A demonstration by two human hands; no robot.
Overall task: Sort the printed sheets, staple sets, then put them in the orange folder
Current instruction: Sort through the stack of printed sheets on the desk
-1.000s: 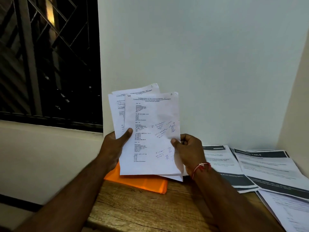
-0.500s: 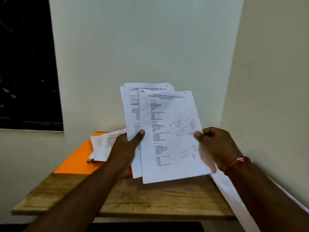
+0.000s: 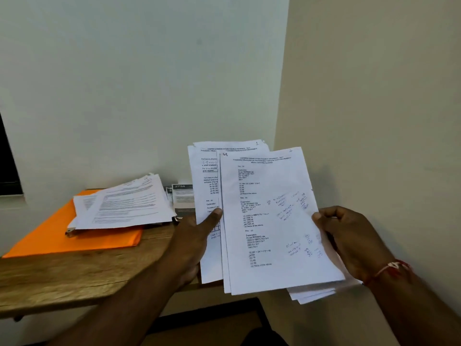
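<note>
I hold a fanned bundle of printed sheets upright above the table's right end. The front sheet [image 3: 269, 216] carries typed questions and handwritten notes; my right hand [image 3: 349, 240] pinches its right edge. My left hand [image 3: 192, 243] grips the back sheets [image 3: 207, 186] with the thumb across their face. The orange folder [image 3: 57, 236] lies flat on the wooden table [image 3: 74, 278] at the left, with a loose pile of printed sheets [image 3: 124, 203] on top of it. A small metal piece [image 3: 70, 231], perhaps a stapler, pokes out under that pile.
Behind the held sheets a dark-headed printed page [image 3: 183, 198] lies on the table. More sheets [image 3: 311, 294] stick out under my right hand. White walls meet in a corner at the right. A dark window [image 3: 7, 166] is at the far left.
The view has swung to the right, so the window has slid out and the folder with its pile came into sight. My right hand has drawn the front sheet rightward, apart from the back sheets.
</note>
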